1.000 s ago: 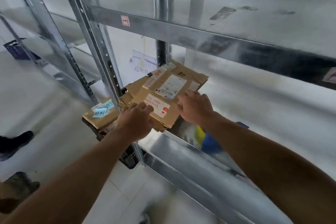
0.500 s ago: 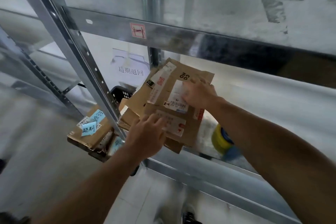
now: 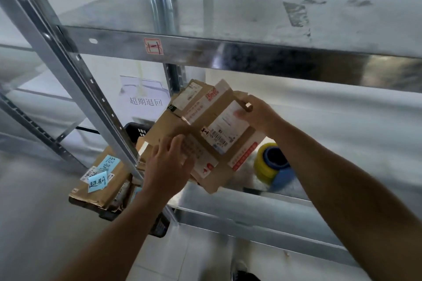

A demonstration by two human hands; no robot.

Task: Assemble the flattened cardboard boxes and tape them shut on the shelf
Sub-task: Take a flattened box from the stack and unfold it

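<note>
Now that you've raised the flattened box [image 3: 205, 134] off the shelf [image 3: 251, 209], left hand [image 3: 167, 166] and right hand [image 3: 258, 113] both clamp its edges; unfolding next.

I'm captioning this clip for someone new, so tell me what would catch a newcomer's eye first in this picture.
First, the flattened brown cardboard box with white shipping labels, held mid-frame above the shiny metal shelf: the left hand holds its near end, the right hand grips its far edge. Then the yellow and blue tape rolls on the shelf just right of it, and the blue handwritten notes on cardboard at lower left.
</note>
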